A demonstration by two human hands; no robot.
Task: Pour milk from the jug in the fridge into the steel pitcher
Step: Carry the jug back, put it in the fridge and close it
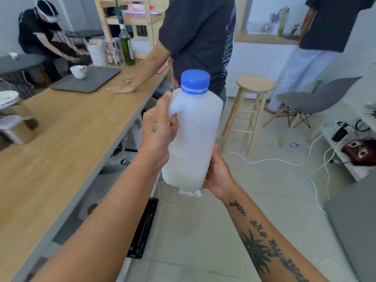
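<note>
A translucent white milk jug (195, 137) with a blue screw cap (195, 81) is upright in the air in front of me, above the floor. A little milk lies at its bottom. My left hand (158, 133) grips the jug's handle on its left side. My right hand (218, 174) cups the jug's lower right corner from below. The cap is on. No steel pitcher or fridge shows in this view.
A long wooden counter (61, 151) runs along my left, bearing a grey tray (87, 80) with a white cup (78, 71), a green bottle (126, 47) and jars. A person (195, 37) stands close ahead, one hand flat on the counter. A wooden stool (252, 106), grey chair (313, 98) and floor cables lie right.
</note>
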